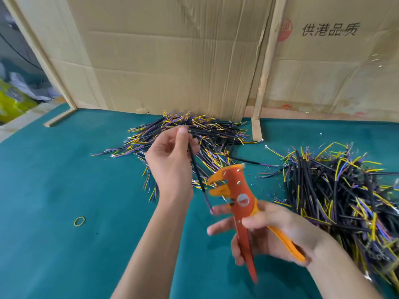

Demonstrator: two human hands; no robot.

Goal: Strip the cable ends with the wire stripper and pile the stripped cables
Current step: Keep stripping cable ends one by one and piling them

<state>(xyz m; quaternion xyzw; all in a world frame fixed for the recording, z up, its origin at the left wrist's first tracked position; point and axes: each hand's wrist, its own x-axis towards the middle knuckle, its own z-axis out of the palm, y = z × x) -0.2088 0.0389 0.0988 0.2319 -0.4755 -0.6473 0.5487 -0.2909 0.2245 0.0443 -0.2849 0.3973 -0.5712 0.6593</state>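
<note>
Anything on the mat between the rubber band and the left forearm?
Nothing: in the head view the green mat between the rubber band and the left forearm is bare.

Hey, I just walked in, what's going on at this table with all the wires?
A person is stripping cable ends. The left hand pinches one black cable and holds it up, its lower end near the open head of an orange wire stripper gripped in the right hand. One heap of cables lies against the cardboard wall, another heap to the right on the green table.
</note>
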